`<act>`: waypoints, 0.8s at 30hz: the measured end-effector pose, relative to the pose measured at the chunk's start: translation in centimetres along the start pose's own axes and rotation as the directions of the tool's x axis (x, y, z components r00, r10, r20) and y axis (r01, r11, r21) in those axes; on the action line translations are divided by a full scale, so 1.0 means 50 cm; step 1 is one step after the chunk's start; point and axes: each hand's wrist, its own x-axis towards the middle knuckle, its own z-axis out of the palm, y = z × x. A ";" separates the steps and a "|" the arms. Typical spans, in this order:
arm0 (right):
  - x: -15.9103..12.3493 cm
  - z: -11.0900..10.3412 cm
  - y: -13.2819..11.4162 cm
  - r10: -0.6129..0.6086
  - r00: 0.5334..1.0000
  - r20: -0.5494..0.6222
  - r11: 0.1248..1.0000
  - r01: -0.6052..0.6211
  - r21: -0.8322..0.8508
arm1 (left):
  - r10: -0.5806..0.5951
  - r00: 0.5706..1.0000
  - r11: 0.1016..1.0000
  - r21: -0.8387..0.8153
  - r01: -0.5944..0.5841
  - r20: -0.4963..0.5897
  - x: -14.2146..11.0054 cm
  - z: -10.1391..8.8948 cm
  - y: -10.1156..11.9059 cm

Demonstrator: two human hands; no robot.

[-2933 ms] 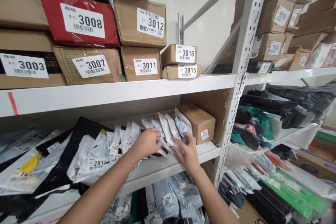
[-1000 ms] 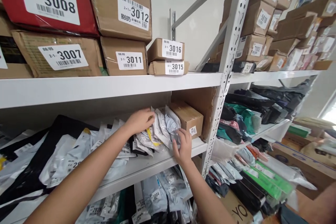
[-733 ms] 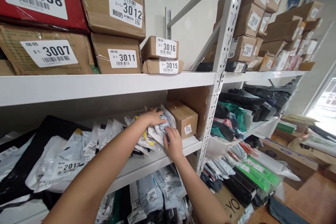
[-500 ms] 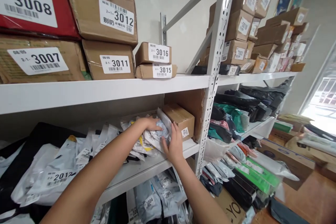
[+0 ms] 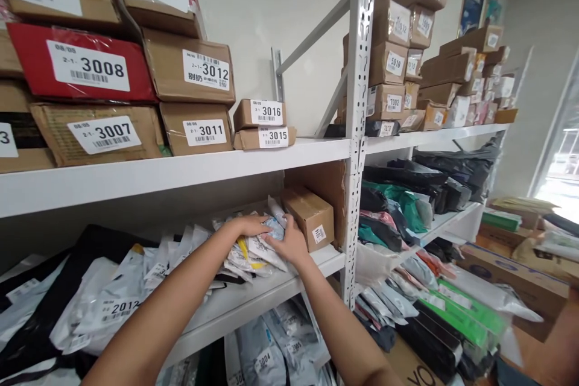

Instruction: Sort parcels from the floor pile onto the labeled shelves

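Both of my hands reach onto the middle shelf, to a leaning row of pale plastic mailer bags (image 5: 260, 247) with white labels. My left hand (image 5: 253, 225) rests over the bags with its fingers stretched flat along their tops. A light-blue, see-through mailer bag (image 5: 275, 229) at the row's right end lies between my two hands. My right hand (image 5: 292, 243) curls round that bag's right side, thumb on the near face; its fingertips are partly hidden. Just right of this hand stands a brown cardboard box (image 5: 312, 211) with a small label.
Numbered cartons (image 5: 194, 126) line the white upper shelf (image 5: 271, 160). A perforated upright post (image 5: 355, 193) stands to the right. More mailers (image 5: 113, 301) fill the left of the middle shelf, and grey bags (image 5: 265, 353) sit below. Another rack holds boxes and bags.
The view has tilted up and shifted, so more upper cartons show. My right hand has moved in closer to the left hand, around the light-blue mailer bag. The left hand stays on the bags.
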 end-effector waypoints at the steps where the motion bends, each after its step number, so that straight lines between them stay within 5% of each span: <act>1: 0.000 -0.004 0.002 -0.008 1.000 0.024 1.000 0.007 0.030 | 0.000 1.000 1.000 -0.011 0.000 0.000 -0.004 0.004 -0.007; 9: -0.020 0.020 0.027 -0.107 0.994 -0.027 0.983 0.110 0.146 | 0.095 0.994 0.988 -0.114 -0.101 -0.056 -0.053 -0.016 -0.035; 13: -0.013 0.009 0.072 -0.111 0.993 0.045 0.944 0.091 0.317 | 0.060 0.981 0.972 -0.212 -0.099 -0.186 -0.088 -0.050 -0.066; 17: 0.011 -0.001 0.103 -0.092 0.990 0.104 0.933 0.049 0.358 | -0.231 0.911 0.962 -0.218 0.162 -0.341 -0.155 -0.057 -0.123; 20: 0.017 0.004 0.097 -0.108 0.981 0.161 0.924 0.039 0.380 | -0.386 0.884 0.920 -0.175 0.350 -0.262 -0.200 -0.020 -0.161; 24: 0.005 0.024 0.062 -0.093 0.969 0.227 0.920 -0.003 0.391 | -0.447 0.883 0.893 -0.124 0.432 -0.144 -0.229 0.050 -0.181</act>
